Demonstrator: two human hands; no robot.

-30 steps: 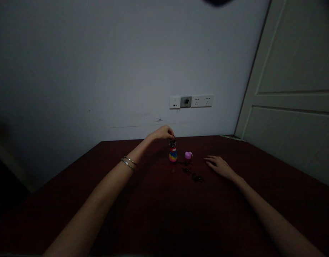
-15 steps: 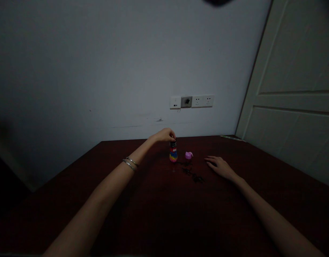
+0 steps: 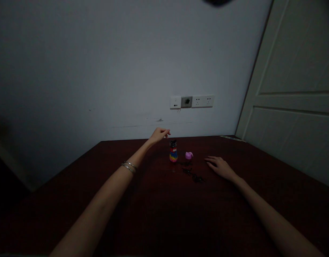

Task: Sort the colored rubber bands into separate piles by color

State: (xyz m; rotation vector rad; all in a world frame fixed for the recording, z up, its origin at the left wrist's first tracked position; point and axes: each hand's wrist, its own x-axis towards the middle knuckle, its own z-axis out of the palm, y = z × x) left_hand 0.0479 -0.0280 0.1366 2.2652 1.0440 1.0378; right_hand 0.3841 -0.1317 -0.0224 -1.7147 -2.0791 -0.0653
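A small clear bottle (image 3: 173,152) stands upright on the dark red table, filled with coloured layers: pink, yellow, blue, red, and black at the mouth. My left hand (image 3: 160,134) hovers just up and left of the bottle's mouth, apart from it. Its fingers are loosely bent and slightly apart, with nothing visible in them. A pink cap (image 3: 189,155) lies right of the bottle. Small black loop-like pieces (image 3: 194,175) are scattered in front of the cap, too dark to make out exactly. My right hand (image 3: 219,167) rests flat on the table, fingers spread, holding nothing.
The table (image 3: 153,210) runs back to a pale wall with a row of sockets (image 3: 202,101). A white panelled door (image 3: 295,92) stands at the right. A thin flat strip (image 3: 232,138) lies at the table's back right edge.
My left hand has lifted off the bottle's mouth and moved a little to the left, its fingers loosened. The bottle, the cap and my right hand have stayed in place.
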